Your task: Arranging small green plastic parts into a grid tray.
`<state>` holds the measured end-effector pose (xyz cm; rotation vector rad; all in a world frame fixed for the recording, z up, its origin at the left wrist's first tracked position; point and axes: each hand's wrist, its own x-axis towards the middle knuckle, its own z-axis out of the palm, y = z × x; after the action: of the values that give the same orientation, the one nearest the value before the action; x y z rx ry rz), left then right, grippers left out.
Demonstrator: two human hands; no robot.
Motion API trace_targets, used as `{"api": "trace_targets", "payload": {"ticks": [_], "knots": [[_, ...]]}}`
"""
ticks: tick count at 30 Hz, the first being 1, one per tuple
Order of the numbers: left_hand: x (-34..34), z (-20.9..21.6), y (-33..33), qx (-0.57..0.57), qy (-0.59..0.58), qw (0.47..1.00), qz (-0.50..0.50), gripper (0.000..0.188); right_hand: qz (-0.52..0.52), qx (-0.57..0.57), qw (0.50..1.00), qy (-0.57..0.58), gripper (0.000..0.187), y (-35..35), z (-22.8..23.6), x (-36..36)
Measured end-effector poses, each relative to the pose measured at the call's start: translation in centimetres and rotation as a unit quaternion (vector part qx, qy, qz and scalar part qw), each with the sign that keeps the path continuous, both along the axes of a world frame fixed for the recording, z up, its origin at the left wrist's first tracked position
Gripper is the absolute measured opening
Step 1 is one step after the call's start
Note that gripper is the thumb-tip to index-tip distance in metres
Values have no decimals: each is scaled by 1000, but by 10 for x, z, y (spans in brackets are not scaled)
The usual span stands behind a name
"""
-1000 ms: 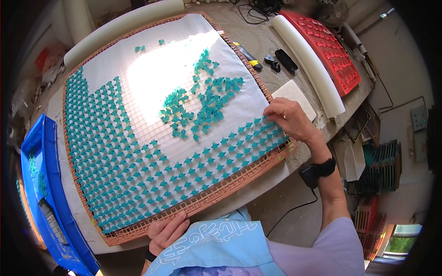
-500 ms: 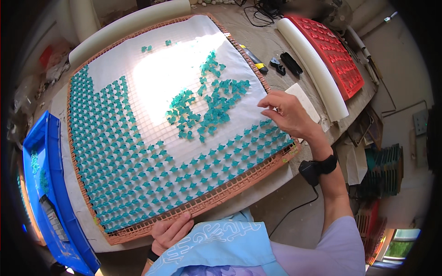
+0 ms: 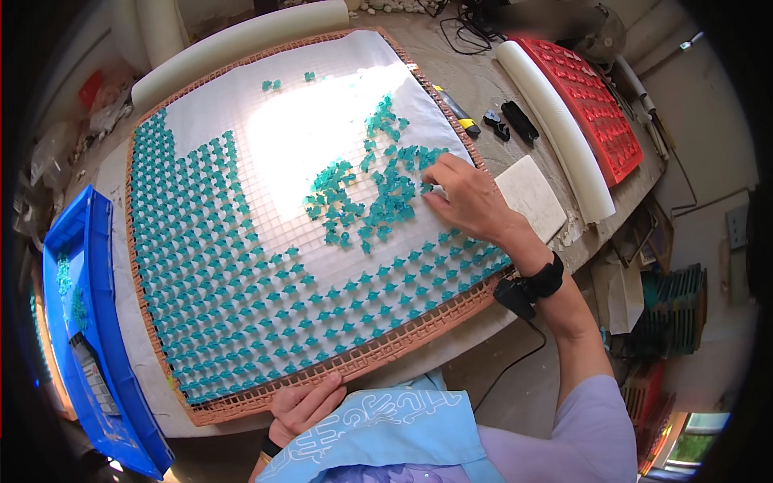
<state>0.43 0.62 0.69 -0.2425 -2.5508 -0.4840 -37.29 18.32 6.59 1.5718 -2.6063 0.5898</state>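
Teal everywhere on this one: loads of little leafy-looking pieces sit in neat rows on a white sheet, which is spread over a brown mesh rack on the grey counter. Picture a clock dial centred on that rack, 12 being the far side. Rows fill the band from about 10 o'clock round through 6 to 4, while a messy loose pile sits just off the middle toward 2, and a few strays lie up near 11:30. Right hand is at 3 o'clock, at the pile's near-right edge, fingers bent and the thumb only a narrow gap from the fingertips; can't tell if there's a piece in between. Left hand is down at 6, curled up against the rack's front rim, but I can't tell whether it's really gripping. Around the rack: a blue bin at 8 with more teal bits in it, a white roll at 11, then over at 2 a black-and-yellow tool, a second white roll and a red tray beyond it. Pale square slab pokes out at 3, just beyond the right hand.
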Motion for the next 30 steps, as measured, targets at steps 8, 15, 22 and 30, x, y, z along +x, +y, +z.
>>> {"api": "trace_targets", "payload": {"ticks": [8, 15, 22, 30], "knots": [[-4, 3, 1, 7, 7, 1000, -5, 21, -84, 42, 995, 38, 12, 50, 16, -10], [-5, 4, 2, 3, 11, 1000, 6, 21, -89, 103, 991, -6, 12, 58, 22, -9], [-5, 3, 2, 9, 13, 1000, 8, 20, -48, 54, 996, -43, 17, 68, 15, -17], [-5, 2, 0, -2, 14, 1000, 2, 20, -69, 80, 992, -71, 16, 73, 25, -17]]}}
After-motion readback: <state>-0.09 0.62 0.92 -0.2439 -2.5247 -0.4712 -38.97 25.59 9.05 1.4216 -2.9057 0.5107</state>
